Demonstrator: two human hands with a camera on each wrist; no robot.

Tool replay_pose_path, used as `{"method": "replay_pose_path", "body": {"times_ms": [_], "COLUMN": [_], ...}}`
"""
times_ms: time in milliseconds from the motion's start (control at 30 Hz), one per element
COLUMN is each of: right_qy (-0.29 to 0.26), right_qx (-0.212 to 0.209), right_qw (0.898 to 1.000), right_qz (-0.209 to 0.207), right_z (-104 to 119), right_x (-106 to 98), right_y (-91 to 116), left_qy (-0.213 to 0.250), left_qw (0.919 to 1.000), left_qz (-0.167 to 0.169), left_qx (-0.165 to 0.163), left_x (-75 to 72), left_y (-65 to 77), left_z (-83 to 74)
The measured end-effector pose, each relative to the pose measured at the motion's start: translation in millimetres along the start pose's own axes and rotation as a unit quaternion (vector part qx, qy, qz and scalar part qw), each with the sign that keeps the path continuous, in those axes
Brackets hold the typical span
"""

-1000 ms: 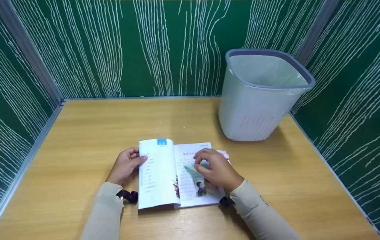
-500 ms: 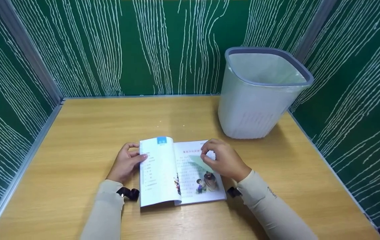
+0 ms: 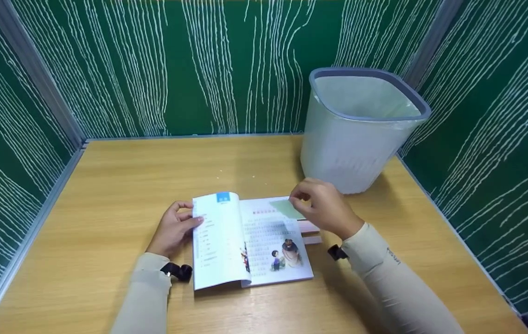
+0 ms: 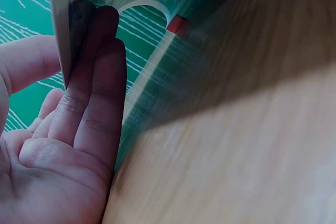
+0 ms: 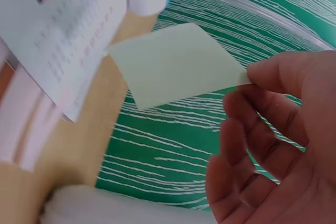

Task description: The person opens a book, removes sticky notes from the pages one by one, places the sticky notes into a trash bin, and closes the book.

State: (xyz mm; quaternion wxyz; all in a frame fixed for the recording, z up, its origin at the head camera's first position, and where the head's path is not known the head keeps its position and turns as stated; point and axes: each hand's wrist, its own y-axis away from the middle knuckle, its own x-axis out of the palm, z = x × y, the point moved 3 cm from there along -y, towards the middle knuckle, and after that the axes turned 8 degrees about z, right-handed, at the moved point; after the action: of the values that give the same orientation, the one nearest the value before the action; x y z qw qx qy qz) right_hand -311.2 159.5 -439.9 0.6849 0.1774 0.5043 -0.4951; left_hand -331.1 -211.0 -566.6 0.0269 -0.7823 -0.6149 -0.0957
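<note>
An open book [image 3: 219, 250] lies on the table, its left pages lifted off the wood and its right page flat, showing text and a drawing of two figures. My left hand [image 3: 174, 230] grips the left edge, thumb on top; in the left wrist view its fingers [image 4: 100, 98] reach behind the cover. Over the upper right corner of the book, my right hand [image 3: 327, 206] pinches a pale green sticky note [image 5: 176, 66] by one corner between thumb and index finger. The note hangs apart from the page in the right wrist view. Pink paper tabs [image 3: 308, 226] stick out from the book's right edge.
A white bin [image 3: 352, 148] with a grey rim and a liner stands at the back right, just behind my right hand. Green panels [image 3: 240, 69] with white wavy lines wall in the wooden table [image 3: 152, 167]. Small white specks lie behind the book.
My right hand has moved up and to the right with the green sticky note, from mid-page to the book's upper corner, uncovering the drawing and pink tabs. The left hand stays in place.
</note>
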Motion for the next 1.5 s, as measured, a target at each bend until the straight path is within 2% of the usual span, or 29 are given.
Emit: {"method": "replay_pose_path", "body": {"times_ms": [100,233,467,667,867,1167,1500], "right_qy": [0.0,0.009,0.039,0.061,0.082,0.09,0.138], "right_qx": [0.005,-0.009,-0.051,-0.058,-0.079,-0.046,-0.079], "right_qw": [1.0,1.0,0.996,0.993,0.986,0.985,0.964], "right_qz": [0.002,-0.004,-0.056,-0.086,-0.12,-0.141,-0.212], "right_z": [2,6,13,19,24,26,25], "right_x": [-13,-33,-65,-86,-106,-140,-169], "right_y": [-3,-8,-17,-21,-27,-39,-51], "left_qy": [-0.001,-0.002,-0.001,0.002,0.024,0.028,0.018], "left_qw": [1.0,1.0,1.0,1.0,0.9997,0.9995,0.9995], "left_qz": [-0.002,-0.002,-0.003,-0.005,0.003,0.012,0.01], "left_qx": [0.001,0.001,-0.002,-0.001,0.007,0.009,0.022], "left_x": [-0.7,-1.4,-1.4,1.3,1.0,1.6,1.8], "left_y": [0.2,0.9,0.1,1.9,1.6,-0.1,-0.1], "left_z": [1.3,1.8,0.7,1.0,2.2,1.5,1.7]}}
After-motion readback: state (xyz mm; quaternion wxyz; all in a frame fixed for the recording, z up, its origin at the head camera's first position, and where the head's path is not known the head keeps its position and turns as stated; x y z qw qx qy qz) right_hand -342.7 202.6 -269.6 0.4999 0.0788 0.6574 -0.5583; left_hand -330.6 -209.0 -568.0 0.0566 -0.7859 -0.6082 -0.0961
